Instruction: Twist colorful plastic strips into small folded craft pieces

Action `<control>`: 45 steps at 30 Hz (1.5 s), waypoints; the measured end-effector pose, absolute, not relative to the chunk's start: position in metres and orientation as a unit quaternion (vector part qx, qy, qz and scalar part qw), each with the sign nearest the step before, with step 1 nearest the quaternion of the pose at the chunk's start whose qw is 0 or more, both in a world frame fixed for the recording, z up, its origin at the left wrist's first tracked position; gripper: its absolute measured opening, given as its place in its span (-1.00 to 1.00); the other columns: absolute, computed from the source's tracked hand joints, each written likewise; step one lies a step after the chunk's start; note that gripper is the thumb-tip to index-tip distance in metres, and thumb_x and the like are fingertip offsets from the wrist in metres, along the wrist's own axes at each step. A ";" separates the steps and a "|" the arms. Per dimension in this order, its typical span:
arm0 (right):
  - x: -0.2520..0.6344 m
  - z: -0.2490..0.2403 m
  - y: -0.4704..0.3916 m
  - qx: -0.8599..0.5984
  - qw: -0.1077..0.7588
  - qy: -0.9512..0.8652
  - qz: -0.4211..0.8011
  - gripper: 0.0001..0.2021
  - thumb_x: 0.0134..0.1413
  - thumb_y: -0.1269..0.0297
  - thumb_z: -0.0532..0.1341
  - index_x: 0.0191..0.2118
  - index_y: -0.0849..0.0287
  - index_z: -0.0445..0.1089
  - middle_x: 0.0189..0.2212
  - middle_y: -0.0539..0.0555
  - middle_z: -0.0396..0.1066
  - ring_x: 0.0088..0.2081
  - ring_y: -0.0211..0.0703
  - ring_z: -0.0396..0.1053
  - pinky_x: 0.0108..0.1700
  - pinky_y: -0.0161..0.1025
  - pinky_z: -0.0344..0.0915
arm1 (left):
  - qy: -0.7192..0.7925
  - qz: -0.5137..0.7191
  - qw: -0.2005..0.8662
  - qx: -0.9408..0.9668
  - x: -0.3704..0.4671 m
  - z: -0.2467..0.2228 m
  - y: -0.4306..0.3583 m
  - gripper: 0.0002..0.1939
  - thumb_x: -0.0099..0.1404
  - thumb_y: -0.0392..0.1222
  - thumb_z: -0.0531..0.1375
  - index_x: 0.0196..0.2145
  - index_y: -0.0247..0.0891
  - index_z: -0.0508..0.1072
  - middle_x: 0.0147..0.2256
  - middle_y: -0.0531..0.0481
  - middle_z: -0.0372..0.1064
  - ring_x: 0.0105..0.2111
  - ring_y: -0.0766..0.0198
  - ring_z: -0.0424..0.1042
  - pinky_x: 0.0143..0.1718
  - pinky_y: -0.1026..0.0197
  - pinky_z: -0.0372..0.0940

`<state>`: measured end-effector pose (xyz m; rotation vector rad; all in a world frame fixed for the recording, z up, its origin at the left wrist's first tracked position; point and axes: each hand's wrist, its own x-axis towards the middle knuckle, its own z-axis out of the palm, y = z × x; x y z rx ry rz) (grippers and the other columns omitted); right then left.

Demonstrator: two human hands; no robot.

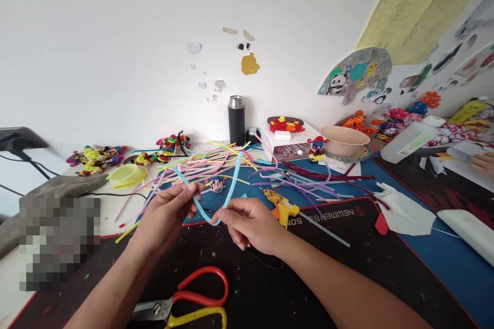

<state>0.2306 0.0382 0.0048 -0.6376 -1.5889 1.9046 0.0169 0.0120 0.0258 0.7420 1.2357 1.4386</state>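
A light blue pipe cleaner (203,211) is bent into a V, its two ends pointing up. My left hand (170,211) pinches its left arm between thumb and fingers. Near the bottom of the bend, my right hand (247,223) grips the right arm of the same piece. Both hands are above the black mat (247,293). Scissors with one red and one yellow handle (203,290) lie below them. Just behind the hands sits a small fuzzy figure (217,184). To the right of my right hand is a yellow glue gun (283,207).
Many coloured pipe cleaners (193,162) spread behind the hands. A black bottle (236,121) stands by the wall, with a white box (266,139) and a beige bowl (345,141) to its right. Finished figures (94,159) lie at left. Another person's hand (483,164) shows at far right.
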 end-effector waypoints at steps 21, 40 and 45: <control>0.230 0.004 0.036 -0.204 0.292 -0.584 0.729 -0.48 0.28 -0.21 0.41 -0.04 0.22 0.69 -0.69 -0.16 0.26 -0.67 -0.37 0.18 -0.57 -0.39 0.13 | 0.515 0.618 0.533 0.262 0.012 0.022 0.017 -0.40 -0.35 0.11 0.73 -0.42 -0.35 0.75 -0.61 0.04 0.41 -0.59 0.42 0.28 -0.63 0.42 0.23; 0.226 0.000 0.033 -0.267 0.180 -0.601 0.732 -0.49 0.28 -0.24 0.38 -0.22 0.22 0.57 -0.68 -0.17 0.27 -0.66 -0.38 0.22 -0.53 -0.37 0.13 | 0.508 0.529 0.553 0.394 0.018 0.022 0.008 -0.49 -0.05 0.24 0.64 -0.60 -0.27 0.65 -0.59 -0.02 0.44 -0.57 0.32 0.33 -0.56 0.30 0.30; 0.225 0.000 0.032 -0.268 0.177 -0.582 0.747 -0.47 0.19 -0.26 0.43 -0.30 0.20 0.54 -0.71 -0.19 0.22 -0.68 -0.38 0.17 -0.54 -0.36 0.11 | 0.502 0.518 0.552 0.419 0.020 0.021 0.004 -0.55 -0.02 0.17 0.63 -0.58 -0.25 0.66 -0.61 0.00 0.40 -0.57 0.31 0.27 -0.56 0.29 0.28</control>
